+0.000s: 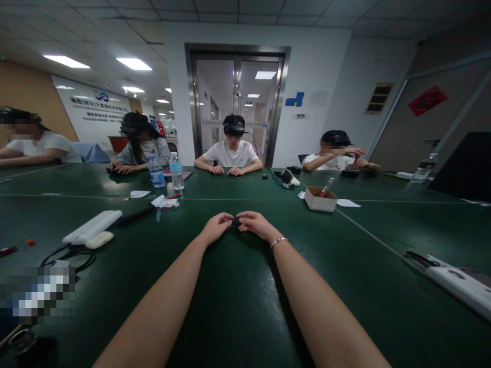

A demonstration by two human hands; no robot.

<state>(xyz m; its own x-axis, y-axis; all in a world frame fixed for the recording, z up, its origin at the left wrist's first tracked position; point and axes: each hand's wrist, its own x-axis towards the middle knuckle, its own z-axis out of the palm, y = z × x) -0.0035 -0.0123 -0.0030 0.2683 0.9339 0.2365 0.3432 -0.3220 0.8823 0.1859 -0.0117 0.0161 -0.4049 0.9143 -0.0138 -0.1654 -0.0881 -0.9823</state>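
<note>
Both my arms stretch forward over a dark green table [238, 291]. Between my fingertips is a small black object [235, 222], too small to name and partly covered by my fingers. My left hand [217, 228] grips its left side, where a bit of something pale shows by the fingertips. From the other side my right hand [256, 225], with a silver bracelet [278, 243] at the wrist, pinches the same object. The two hands nearly meet, low over the tabletop.
Left of my arms lie a white box-like device [92, 227], a rounded white item [99, 239] and black cable [86, 261]. Water bottles [177, 173], paper scraps [164, 202] and a small open box [320, 200] stand farther off. A power strip [458, 278] lies right. Several people sit around.
</note>
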